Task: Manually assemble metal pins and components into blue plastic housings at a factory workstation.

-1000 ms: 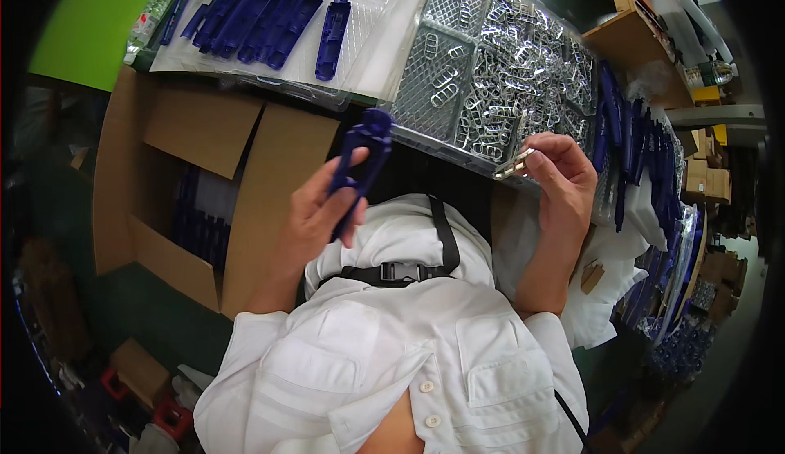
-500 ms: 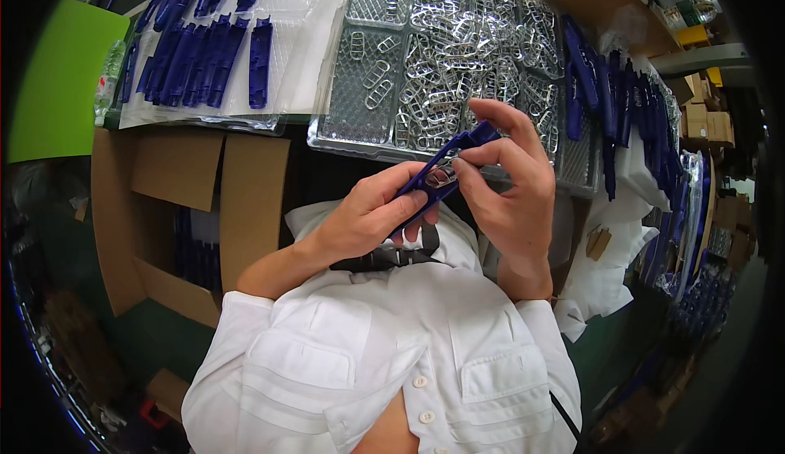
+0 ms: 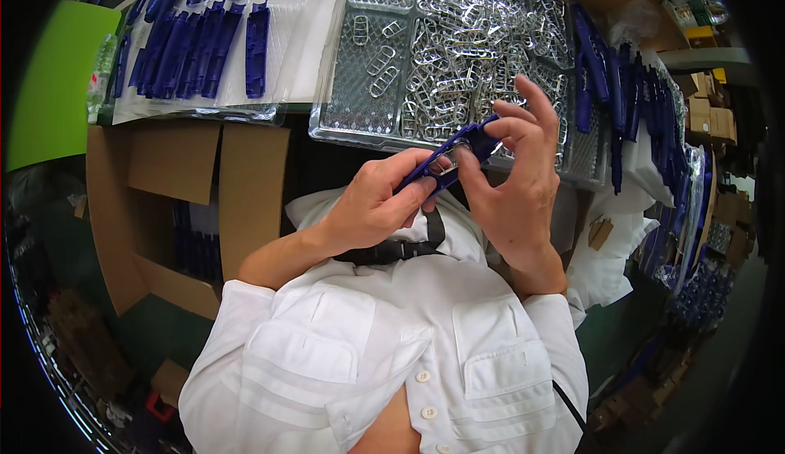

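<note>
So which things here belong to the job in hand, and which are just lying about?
Seemingly part of the job:
held blue part, gripped by the left hand, touched by the right hand
metal piece inside it
metal loops in the clear tray
loose blue parts

Apparently just lying about:
plastic bottle
brown scrap
cartons

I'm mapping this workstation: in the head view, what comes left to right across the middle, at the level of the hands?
Open cardboard box → left hand → long blue piece → right hand → white sheeting.
</note>
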Demonstrator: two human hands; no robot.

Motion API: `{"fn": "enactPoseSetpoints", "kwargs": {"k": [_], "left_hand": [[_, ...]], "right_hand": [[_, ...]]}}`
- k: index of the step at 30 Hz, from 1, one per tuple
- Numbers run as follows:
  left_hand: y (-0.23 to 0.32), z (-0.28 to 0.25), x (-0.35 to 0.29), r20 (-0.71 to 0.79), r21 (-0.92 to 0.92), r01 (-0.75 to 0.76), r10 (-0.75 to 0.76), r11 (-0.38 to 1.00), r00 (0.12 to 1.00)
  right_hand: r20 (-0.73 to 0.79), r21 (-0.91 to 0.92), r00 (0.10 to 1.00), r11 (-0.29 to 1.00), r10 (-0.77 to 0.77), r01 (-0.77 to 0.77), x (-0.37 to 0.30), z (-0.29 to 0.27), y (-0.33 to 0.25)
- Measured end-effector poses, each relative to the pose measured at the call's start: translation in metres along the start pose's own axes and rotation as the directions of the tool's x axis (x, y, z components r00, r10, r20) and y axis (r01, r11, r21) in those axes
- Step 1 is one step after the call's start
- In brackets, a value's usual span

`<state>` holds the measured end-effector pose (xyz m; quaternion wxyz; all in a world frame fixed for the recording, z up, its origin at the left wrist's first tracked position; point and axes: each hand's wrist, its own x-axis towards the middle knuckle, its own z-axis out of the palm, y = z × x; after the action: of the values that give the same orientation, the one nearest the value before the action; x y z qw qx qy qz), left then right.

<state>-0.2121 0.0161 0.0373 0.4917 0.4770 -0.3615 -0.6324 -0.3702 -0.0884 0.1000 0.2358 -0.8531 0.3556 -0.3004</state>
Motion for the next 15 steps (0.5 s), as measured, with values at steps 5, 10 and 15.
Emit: {"fn": "enactPoseSetpoints", "kwargs": {"k": [5, 10, 15], "left_hand": [[-0.002, 0.002, -0.001, 0.008, 0.112, -0.184, 0.185, 0.976, 0.983], [0.006, 0.006, 0.013, -0.035, 0.171, -0.178, 0.187, 0.969, 0.982], [0.003, 0.008, 0.027, -0.126, 0.248, -0.095, 0.129, 0.964, 0.984]], "right_hand": [[0.156, 0.390, 0.938, 0.853, 0.311, -0.348, -0.005, -0.004, 0.010], [0.208, 0.359, 0.914, 0.842, 0.348, -0.403, -0.011, -0.002, 0.021], [0.053, 0.241, 0.978, 0.948, 0.200, -0.207, -0.016, 0.007, 0.026]]}}
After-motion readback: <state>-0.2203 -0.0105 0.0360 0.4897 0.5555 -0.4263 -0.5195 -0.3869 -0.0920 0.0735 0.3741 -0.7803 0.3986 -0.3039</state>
